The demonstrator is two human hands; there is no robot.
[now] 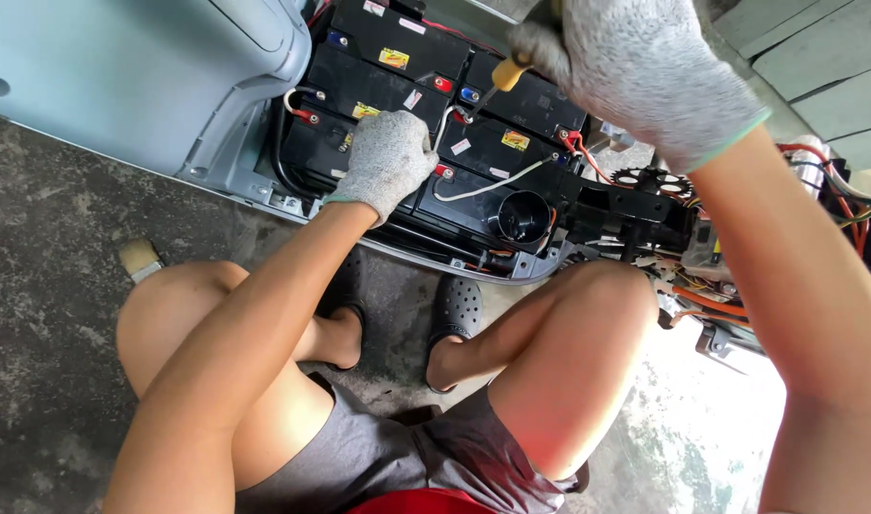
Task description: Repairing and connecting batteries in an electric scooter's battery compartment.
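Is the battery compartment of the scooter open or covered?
Open. The black batteries lie exposed with their terminals and the white wire showing; the left hand rests on them and the right hand holds a screwdriver.

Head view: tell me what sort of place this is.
Probably a repair spot for small electric vehicles, on a rough stained concrete floor. An opened pale blue vehicle body exposes black rectangular batteries; the gloved right hand works a yellow-handled screwdriver there.

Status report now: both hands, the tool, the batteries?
Left hand resting on batteries. Right hand gripping screwdriver, tip at a terminal. White wire lies across.
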